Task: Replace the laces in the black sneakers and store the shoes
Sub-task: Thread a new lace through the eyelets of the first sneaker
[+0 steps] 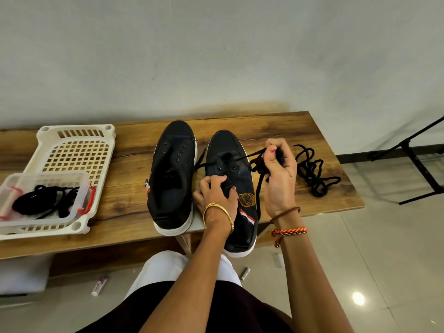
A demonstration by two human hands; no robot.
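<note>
Two black sneakers with white soles stand side by side on the wooden table (pixel 120 203), toes away from me. The left sneaker (pixel 171 179) has bare eyelets and no lace. The right sneaker (pixel 236 186) has a black lace (pixel 254 162) running through its upper eyelets. My left hand (pixel 216 193) presses down on the right sneaker's tongue and side. My right hand (pixel 280 174) is raised just right of that shoe, pinching the bunched lace. One end of the lace hangs down beside the shoe.
A second loose black lace (pixel 312 171) lies tangled at the table's right end. At the left, a white slotted basket (pixel 77 150) holds a clear box (pixel 45 198) with more black laces. A black stand (pixel 418 162) is at the right. Small tubes lie on the floor.
</note>
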